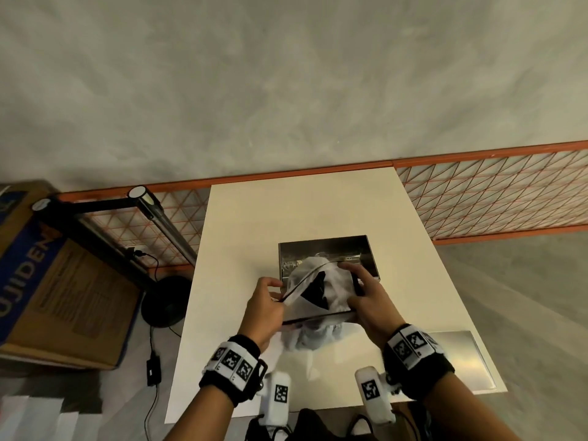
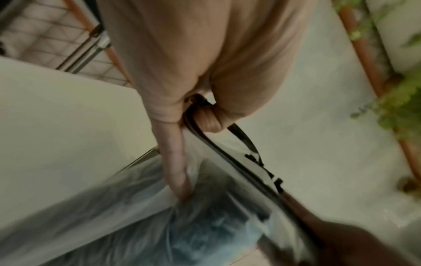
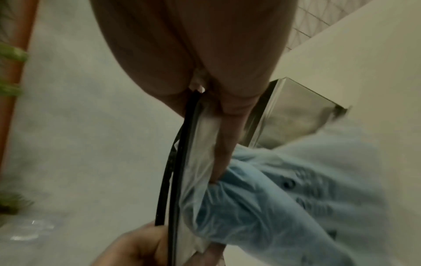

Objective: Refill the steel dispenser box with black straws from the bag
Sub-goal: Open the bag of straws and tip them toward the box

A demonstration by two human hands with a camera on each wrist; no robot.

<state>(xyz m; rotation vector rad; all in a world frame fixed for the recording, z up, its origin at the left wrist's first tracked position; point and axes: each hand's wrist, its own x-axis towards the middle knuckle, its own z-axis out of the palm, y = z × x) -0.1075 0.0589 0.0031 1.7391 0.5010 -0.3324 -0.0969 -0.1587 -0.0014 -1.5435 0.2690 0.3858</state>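
A clear plastic zip bag [image 1: 331, 281] with a black zip strip hangs over the open steel dispenser box [image 1: 324, 246] on the white table [image 1: 254, 237]. Its mouth is pulled open, and a dark mass of black straws [image 1: 315, 292] shows inside. My left hand [image 1: 267, 300] pinches the left end of the zip strip [image 2: 227, 158]. The right hand [image 1: 366, 294] pinches the right end, with fingers lying along the bag [image 3: 273, 198]. In the right wrist view the steel box [image 3: 291, 111] sits just behind the bag. The box's inside is mostly hidden by the bag.
A flat shiny steel plate [image 1: 455, 354] lies at the table's near right edge. An orange mesh fence [image 1: 493, 192] runs behind the table. To the left are a cardboard box [image 1: 57, 281], a stand with a round black base [image 1: 168, 300] and a power adapter [image 1: 153, 372] on the floor.
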